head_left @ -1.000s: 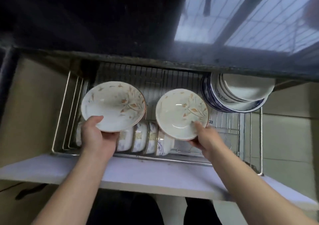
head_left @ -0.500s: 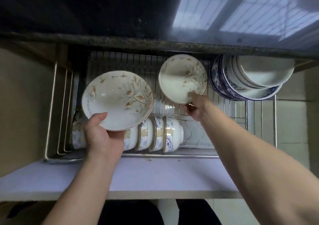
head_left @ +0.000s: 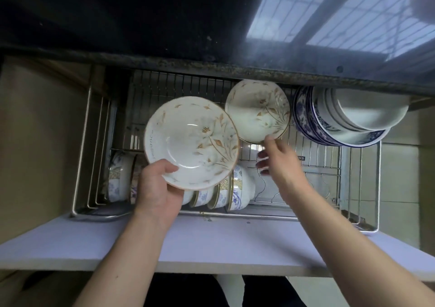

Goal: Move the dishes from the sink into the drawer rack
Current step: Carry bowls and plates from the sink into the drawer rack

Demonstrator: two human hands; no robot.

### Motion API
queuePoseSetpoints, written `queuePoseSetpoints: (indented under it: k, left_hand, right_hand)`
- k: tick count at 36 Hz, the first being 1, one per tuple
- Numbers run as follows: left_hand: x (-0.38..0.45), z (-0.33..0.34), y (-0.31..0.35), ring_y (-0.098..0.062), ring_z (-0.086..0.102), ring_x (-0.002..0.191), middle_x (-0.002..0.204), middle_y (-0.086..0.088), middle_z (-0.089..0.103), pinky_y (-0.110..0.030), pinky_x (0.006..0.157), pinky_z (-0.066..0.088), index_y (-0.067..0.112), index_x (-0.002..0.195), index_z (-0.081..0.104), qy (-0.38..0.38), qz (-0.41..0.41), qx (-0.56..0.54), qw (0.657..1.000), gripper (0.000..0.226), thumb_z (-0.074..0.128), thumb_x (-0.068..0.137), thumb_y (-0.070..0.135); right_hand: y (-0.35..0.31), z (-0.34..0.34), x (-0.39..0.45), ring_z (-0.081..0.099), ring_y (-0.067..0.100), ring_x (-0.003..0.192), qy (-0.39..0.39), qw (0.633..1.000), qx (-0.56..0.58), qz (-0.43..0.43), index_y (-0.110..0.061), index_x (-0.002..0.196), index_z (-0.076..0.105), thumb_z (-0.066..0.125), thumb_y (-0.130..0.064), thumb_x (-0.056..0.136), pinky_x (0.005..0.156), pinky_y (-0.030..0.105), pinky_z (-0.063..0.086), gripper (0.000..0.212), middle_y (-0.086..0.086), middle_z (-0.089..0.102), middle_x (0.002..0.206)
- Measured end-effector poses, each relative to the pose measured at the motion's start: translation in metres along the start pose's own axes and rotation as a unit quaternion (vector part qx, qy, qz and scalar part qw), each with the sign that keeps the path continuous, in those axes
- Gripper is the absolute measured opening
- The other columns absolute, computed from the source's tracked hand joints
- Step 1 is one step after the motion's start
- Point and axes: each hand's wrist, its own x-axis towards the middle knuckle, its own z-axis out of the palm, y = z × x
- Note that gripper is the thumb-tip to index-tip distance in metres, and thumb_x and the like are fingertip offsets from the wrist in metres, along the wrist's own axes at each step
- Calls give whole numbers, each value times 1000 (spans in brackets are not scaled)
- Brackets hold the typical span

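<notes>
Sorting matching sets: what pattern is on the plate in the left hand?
Head view: the plate is white with tan-gold flower and leaf sprigs and a thin brown rim.

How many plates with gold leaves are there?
2. One plate is held in the left hand; the other plate stands in the rack, by the right hand.

Both bare forearms reach away from the near edge. The left hand (head_left: 156, 189) grips a floral plate (head_left: 191, 141) at its near rim — thumb lying on the inside face, fingers curled behind. The right hand (head_left: 280, 163) sits farther right, fingers loosely spread, one fingertip touching the near rim of a second plate (head_left: 257, 111).
</notes>
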Motion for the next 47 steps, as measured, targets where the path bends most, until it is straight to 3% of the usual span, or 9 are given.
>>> queuePoseSetpoints:
  k: [2,5,12,17,20,24,32,41,47]
  left_hand:
    - [-3,2,-4,-30,74,102,110,-11,77,-42,77,63,11,119,68,-15,-13,31,999,62,32,76,-15]
    - [-10,3,-9,-38,71,106,109,-16,77,-57,93,56,7,107,75,-46,1,100,994,63,30,77,-26]
    - [-18,5,-21,-2,57,128,135,22,64,-24,107,47,46,135,58,-175,162,342,909,79,62,87,-16]
    - [-27,20,-28,6,64,112,121,24,70,-11,88,50,24,142,56,-148,185,396,887,50,63,98,2]
    - [-21,31,-30,1,68,93,100,17,73,-10,70,48,23,118,67,-54,204,514,832,19,56,104,21]
    - [7,52,-25,-30,65,87,95,-9,70,-33,69,50,4,104,67,15,184,622,761,41,49,105,41]
    - [74,103,-20,-19,59,55,70,-3,62,-27,54,45,9,99,67,33,217,771,598,51,40,106,52]
    - [123,127,-42,-22,71,49,63,-8,72,-36,68,64,7,85,67,69,138,728,669,55,44,102,54]
    - [136,127,-47,-40,66,112,122,-22,69,-42,92,53,3,115,71,111,162,757,623,73,34,99,64]
  right_hand:
    - [-3,-4,-22,68,20,68,-98,994,-37,-12,-18,114,63,42,-51,105,63,35,52,40,6,72,94]
    - [-1,-7,-37,73,28,76,-192,980,-41,-24,-17,117,64,49,-40,106,64,38,54,30,6,75,100]
    - [20,-23,-34,74,31,78,-114,992,49,-26,-1,110,66,52,-13,106,68,34,60,18,17,77,95]
    - [27,-38,-37,75,29,76,-100,992,72,-30,-3,108,67,51,-12,106,64,30,60,19,17,78,93]
    - [24,-41,-39,72,28,67,-108,992,68,-15,0,104,67,49,-9,107,59,29,57,20,18,77,87]
    - [21,-38,-39,68,22,60,-96,993,67,7,-5,100,68,46,-8,105,52,28,51,22,10,75,75]
    - [6,-34,1,67,20,59,-29,994,95,52,-2,108,65,53,-14,102,51,27,52,18,15,75,86]
    - [19,-41,11,63,18,55,-1,982,170,86,-6,102,58,46,-25,109,47,22,52,23,14,68,87]
    - [37,-62,6,59,22,62,1,987,136,90,-9,94,58,46,-15,107,54,27,51,19,13,65,82]
